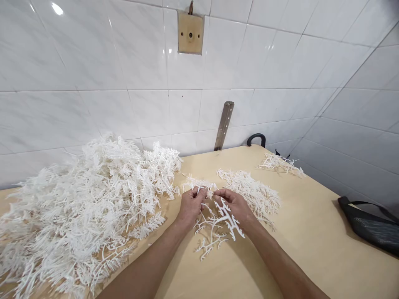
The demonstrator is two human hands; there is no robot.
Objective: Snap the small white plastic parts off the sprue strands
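Observation:
Both hands meet over the middle of the table, working on white plastic branch pieces. My left hand (191,207) is closed, thumb and fingers pinching a thin white branch piece (212,228) whose forked twigs hang below. My right hand (235,205) has its fingers curled close to the left fingertips, and a thicker white branch sprig (229,218) hangs just beneath it. What exactly lies between the right fingertips is partly hidden. Beyond the fingertips lie more small white twigs (199,182) on the table.
A large heap of white branch pieces (93,207) covers the table's left side. A smaller pile (254,193) lies right of my hands, and a few twigs (280,162) near the far right corner. A metal strip (224,126) leans on the tiled wall; a black bag (369,224) sits right.

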